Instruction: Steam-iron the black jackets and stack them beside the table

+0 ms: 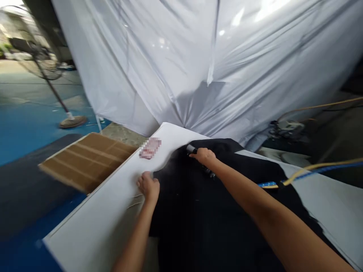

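Note:
A black garment [195,211] lies spread over the white table [99,211]. My right hand [206,155] is closed around the dark handle of an iron [192,149] with a grey end, on the upper part of the garment. The underside of the iron is mostly hidden by my hand and the dark cloth. At the garment's left edge, my left hand [149,186] has its fingers curled in and seems to pinch the cloth there. A pale haze hangs over the cloth between the two hands.
A blurred-out flat item [150,147] lies near the table's far left edge. Beside the table is a brown cardboard box [93,160]. Yellow and blue hoses [317,170] come in from the right over my forearm. A white sheet [176,68] hangs behind; a stand fan [51,83] is far left.

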Demonstrator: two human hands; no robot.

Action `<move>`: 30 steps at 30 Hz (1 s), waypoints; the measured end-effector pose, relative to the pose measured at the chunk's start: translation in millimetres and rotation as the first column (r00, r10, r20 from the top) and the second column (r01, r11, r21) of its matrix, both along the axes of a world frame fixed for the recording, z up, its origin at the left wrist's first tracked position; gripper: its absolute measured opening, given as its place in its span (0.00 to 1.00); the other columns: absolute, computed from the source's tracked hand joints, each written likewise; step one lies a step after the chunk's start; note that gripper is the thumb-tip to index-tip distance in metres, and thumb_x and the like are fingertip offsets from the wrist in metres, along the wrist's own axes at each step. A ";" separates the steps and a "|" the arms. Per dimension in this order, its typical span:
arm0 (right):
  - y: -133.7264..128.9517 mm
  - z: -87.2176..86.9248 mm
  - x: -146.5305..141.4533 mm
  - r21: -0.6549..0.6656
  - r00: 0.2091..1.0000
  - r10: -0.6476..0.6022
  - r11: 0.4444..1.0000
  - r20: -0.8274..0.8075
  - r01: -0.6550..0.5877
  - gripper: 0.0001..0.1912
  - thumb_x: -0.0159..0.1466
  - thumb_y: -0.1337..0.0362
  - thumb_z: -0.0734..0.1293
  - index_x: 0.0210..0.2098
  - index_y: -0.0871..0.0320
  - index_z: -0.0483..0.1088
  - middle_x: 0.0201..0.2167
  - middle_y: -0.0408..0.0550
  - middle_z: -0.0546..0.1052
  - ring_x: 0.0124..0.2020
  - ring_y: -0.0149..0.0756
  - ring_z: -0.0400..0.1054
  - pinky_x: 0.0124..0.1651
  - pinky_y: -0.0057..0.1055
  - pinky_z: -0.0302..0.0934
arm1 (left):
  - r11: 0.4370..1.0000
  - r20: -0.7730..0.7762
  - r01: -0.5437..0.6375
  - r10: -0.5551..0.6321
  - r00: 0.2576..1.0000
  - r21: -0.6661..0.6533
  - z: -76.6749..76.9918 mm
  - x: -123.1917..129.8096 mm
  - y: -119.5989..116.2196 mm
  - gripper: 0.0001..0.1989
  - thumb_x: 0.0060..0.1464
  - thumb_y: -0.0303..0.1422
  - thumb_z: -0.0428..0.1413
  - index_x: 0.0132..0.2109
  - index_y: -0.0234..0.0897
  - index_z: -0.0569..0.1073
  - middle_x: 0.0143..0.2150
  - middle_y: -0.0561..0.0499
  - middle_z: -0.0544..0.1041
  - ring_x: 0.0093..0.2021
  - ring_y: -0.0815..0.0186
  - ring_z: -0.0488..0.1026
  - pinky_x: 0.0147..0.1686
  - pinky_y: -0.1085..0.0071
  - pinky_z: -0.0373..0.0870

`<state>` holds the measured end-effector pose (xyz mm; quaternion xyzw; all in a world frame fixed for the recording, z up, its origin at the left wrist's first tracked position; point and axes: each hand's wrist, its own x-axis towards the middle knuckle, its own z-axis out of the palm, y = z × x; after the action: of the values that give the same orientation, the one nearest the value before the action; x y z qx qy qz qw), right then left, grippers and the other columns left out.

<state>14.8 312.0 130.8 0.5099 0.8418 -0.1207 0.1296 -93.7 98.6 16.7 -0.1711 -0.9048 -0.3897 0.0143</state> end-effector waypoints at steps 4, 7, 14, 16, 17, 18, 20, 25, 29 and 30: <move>-15.2 -3.6 67.1 -0.064 0.999 0.051 0.997 0.004 -0.050 0.34 0.44 0.38 0.65 0.39 0.59 0.73 0.41 0.56 0.75 0.43 0.49 0.68 0.41 0.37 0.60 | 0.875 -0.269 0.423 -0.477 0.837 -0.238 16.2 28.7 27.1 0.19 0.55 0.30 0.45 0.54 0.40 0.64 0.57 0.43 0.63 0.61 0.56 0.52 0.59 0.51 0.42; -12.5 -9.9 113.8 -0.084 1.000 0.001 0.996 0.009 0.000 0.31 0.46 0.38 0.64 0.35 0.58 0.74 0.39 0.57 0.75 0.41 0.49 0.68 0.40 0.37 0.61 | 0.806 -0.154 0.470 -0.548 0.823 -0.359 -2.5 40.3 36.5 0.24 0.59 0.36 0.39 0.62 0.39 0.53 0.61 0.44 0.59 0.64 0.53 0.45 0.57 0.40 0.32; 88.4 -2.3 222.5 0.075 0.908 -0.417 0.907 0.034 0.413 0.35 0.52 0.39 0.60 0.46 0.61 0.70 0.45 0.63 0.71 0.46 0.54 0.66 0.41 0.41 0.60 | 0.844 -0.125 0.366 -0.443 0.888 -0.391 -41.3 28.0 25.8 0.27 0.61 0.39 0.31 0.65 0.36 0.40 0.64 0.44 0.54 0.65 0.60 0.40 0.58 0.41 0.30; 116.7 2.0 255.8 0.124 0.845 -0.534 0.841 0.031 0.527 0.37 0.54 0.40 0.57 0.48 0.65 0.69 0.46 0.67 0.70 0.47 0.56 0.65 0.41 0.41 0.60 | 0.844 -0.130 0.354 -0.436 0.890 -0.404 -40.6 27.7 27.1 0.27 0.61 0.39 0.32 0.65 0.36 0.40 0.63 0.44 0.55 0.65 0.59 0.41 0.58 0.41 0.30; 127.8 3.9 271.0 0.152 0.798 -0.603 0.791 0.023 0.593 0.37 0.55 0.40 0.56 0.48 0.66 0.68 0.46 0.69 0.70 0.47 0.56 0.65 0.40 0.41 0.60 | 0.842 -0.137 0.348 -0.435 0.890 -0.412 -39.9 28.4 28.0 0.27 0.61 0.39 0.32 0.65 0.36 0.41 0.63 0.44 0.55 0.65 0.59 0.41 0.58 0.41 0.30; 136.6 5.4 284.2 0.172 0.756 -0.654 0.747 0.019 0.642 0.38 0.55 0.40 0.56 0.49 0.67 0.68 0.46 0.70 0.69 0.47 0.56 0.65 0.40 0.41 0.60 | 0.840 -0.147 0.342 -0.435 0.888 -0.421 -39.3 29.4 28.9 0.28 0.61 0.39 0.32 0.65 0.36 0.41 0.63 0.44 0.56 0.65 0.58 0.41 0.57 0.41 0.30; 146.9 7.7 303.2 0.192 0.728 -0.685 0.719 0.030 0.668 0.39 0.55 0.39 0.56 0.48 0.67 0.68 0.46 0.70 0.69 0.47 0.56 0.65 0.40 0.39 0.60 | 0.830 -0.157 0.335 -0.441 0.884 -0.446 -38.7 31.2 29.7 0.28 0.61 0.40 0.32 0.65 0.35 0.41 0.63 0.43 0.56 0.65 0.58 0.40 0.57 0.40 0.29; 133.9 3.0 308.1 0.094 0.908 -0.399 0.916 0.128 0.390 0.40 0.52 0.35 0.55 0.38 0.67 0.72 0.34 0.63 0.74 0.39 0.49 0.68 0.37 0.36 0.58 | 0.806 -0.135 0.332 -0.447 0.884 -0.491 -35.5 29.6 30.3 0.29 0.60 0.41 0.32 0.65 0.33 0.42 0.61 0.42 0.59 0.65 0.56 0.37 0.57 0.40 0.29; 109.1 -11.4 301.3 -0.024 0.950 -0.251 0.965 0.185 0.260 0.39 0.51 0.34 0.55 0.37 0.64 0.71 0.28 0.57 0.75 0.33 0.44 0.69 0.34 0.33 0.59 | 0.744 -0.038 0.379 -0.476 0.879 -0.550 -18.1 29.6 30.5 0.30 0.60 0.42 0.33 0.65 0.34 0.41 0.64 0.42 0.54 0.65 0.53 0.35 0.55 0.37 0.31; 103.7 -13.5 301.7 -0.031 0.945 -0.255 0.963 0.203 0.267 0.39 0.51 0.34 0.55 0.38 0.64 0.71 0.29 0.57 0.75 0.33 0.44 0.69 0.34 0.33 0.59 | 0.716 -0.007 0.392 -0.484 0.875 -0.577 -10.5 33.3 27.6 0.30 0.59 0.43 0.34 0.65 0.35 0.42 0.64 0.42 0.52 0.65 0.51 0.34 0.54 0.36 0.31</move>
<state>316.5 415.7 117.3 0.6223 0.7460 -0.1102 0.2100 -60.4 126.3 6.1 -0.4075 -0.9074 -0.0850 -0.0578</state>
